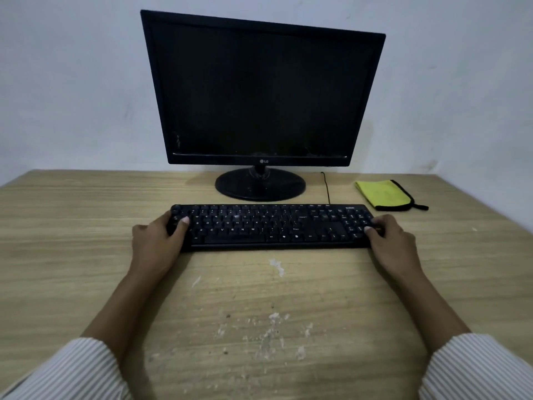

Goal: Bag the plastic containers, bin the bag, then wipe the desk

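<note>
Both hands, left hand (157,236) and right hand (389,236), grip the keyboard (271,226) ends, fingers curled round it.

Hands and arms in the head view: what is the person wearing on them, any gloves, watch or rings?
Both arms wear long sleeves of white fabric with fine dark pinstripes, pushed up so the forearms are bare: the left sleeve and the right sleeve. The left hand and right hand are bare, without gloves. No watch, bracelet or ring shows on the parts in view.

Keyboard (271,226) before monitor (259,90) on desk (72,226), cloth (383,194) right.
</note>
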The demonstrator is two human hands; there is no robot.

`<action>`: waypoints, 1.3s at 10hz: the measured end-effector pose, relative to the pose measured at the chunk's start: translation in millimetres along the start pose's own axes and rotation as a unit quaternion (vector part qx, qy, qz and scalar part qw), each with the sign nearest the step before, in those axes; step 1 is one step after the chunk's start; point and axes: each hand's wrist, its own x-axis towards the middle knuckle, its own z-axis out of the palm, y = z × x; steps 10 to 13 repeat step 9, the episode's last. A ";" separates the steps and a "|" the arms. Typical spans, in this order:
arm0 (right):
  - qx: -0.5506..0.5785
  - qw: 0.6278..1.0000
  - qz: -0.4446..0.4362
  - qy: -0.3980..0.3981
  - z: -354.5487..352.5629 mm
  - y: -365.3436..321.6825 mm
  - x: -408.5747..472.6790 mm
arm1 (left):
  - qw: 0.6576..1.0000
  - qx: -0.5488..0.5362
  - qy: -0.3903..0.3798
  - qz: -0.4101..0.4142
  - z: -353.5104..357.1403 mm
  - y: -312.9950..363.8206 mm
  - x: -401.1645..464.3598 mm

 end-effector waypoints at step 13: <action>-0.200 0.959 -0.192 -0.054 10.8 -49.8 -23.8 | 0.985 0.144 -0.012 0.098 -27.9 27.5 -9.3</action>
